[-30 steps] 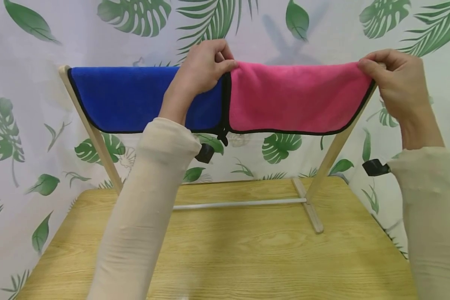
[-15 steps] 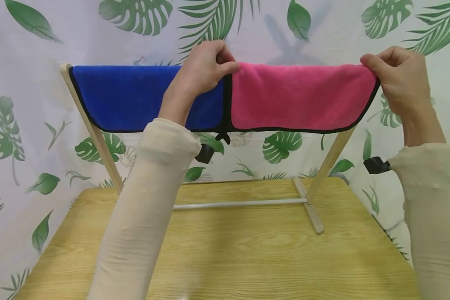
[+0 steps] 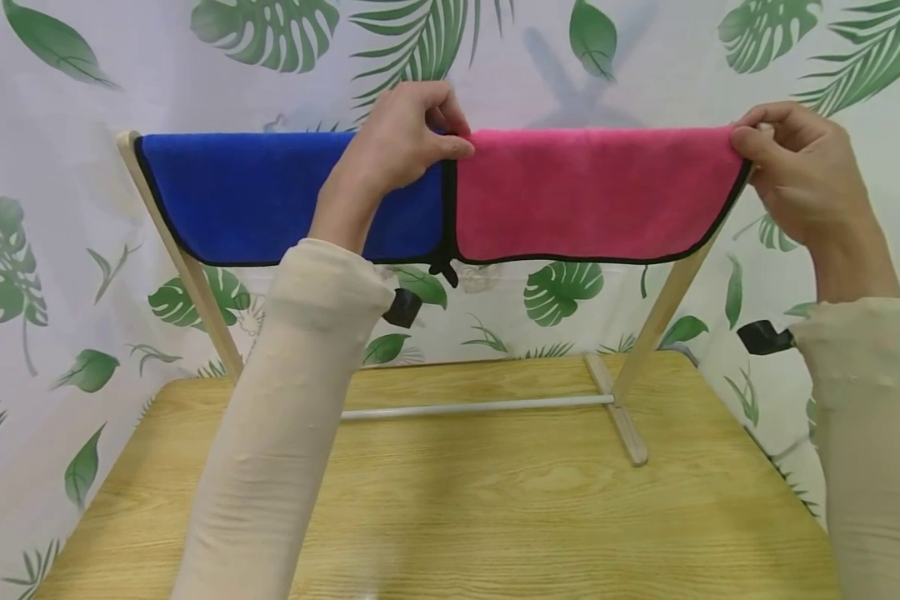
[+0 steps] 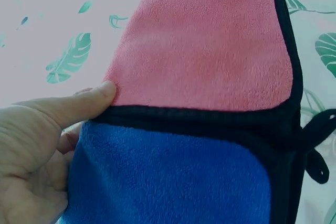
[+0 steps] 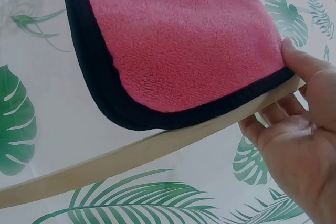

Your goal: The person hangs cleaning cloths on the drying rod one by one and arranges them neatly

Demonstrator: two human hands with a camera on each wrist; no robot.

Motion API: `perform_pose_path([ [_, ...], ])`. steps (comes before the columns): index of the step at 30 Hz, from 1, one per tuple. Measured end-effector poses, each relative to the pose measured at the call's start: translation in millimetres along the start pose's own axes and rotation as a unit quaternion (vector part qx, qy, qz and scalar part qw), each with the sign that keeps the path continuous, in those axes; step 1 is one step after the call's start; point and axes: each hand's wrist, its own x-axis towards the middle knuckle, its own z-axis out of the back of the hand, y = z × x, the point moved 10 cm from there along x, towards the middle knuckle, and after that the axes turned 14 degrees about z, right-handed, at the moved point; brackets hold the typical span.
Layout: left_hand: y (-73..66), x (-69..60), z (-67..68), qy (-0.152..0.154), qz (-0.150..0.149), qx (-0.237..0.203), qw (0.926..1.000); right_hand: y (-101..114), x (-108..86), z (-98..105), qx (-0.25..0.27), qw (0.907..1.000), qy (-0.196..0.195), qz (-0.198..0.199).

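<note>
A pink towel (image 3: 600, 196) with black edging hangs folded over the top of a wooden rack, right beside a blue towel (image 3: 270, 200) edged the same way. My left hand (image 3: 405, 137) pinches the pink towel's top fold near where the two towels meet. In the left wrist view its thumb (image 4: 102, 97) presses on the pink cloth. At the far end, my right hand (image 3: 806, 171) pinches the pink towel's upper right corner beside the rack's post. The right wrist view shows that thumb (image 5: 299, 61) on the fold, with fingers behind the wooden post (image 5: 121, 158).
The rack's right foot (image 3: 618, 412) and a white lower bar (image 3: 480, 408) stand on a wood-grain table (image 3: 555, 517). Black loops (image 3: 444, 271) dangle between the towels. A leaf-patterned cloth (image 3: 645, 100) hangs behind.
My right hand lifted the pink towel's corner slightly right, then lowered it back against the post. The pink towel's top fold now lies straighter and smoother. My left hand stays nearly in place.
</note>
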Motion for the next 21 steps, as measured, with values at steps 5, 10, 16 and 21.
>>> perform_pose_path([
  [5,-0.2,-3.3,1.7,0.000,-0.028,-0.011,0.9996,0.5,-1.6,-9.5,0.039,0.9984,0.037,0.015],
  [10,0.4,-3.1,2.5,0.008,-0.033,-0.022,0.9992,1.8,-3.2,-19.1,0.081,0.9939,0.073,0.020],
  [16,0.3,-0.4,-0.3,0.017,-0.019,-0.016,0.9996,2.8,-5.6,-21.0,0.053,0.9950,0.084,0.010],
  [21,1.6,0.3,-0.7,0.012,-0.002,0.017,0.9998,3.6,-5.1,-22.5,0.081,0.9937,0.075,0.019],
])
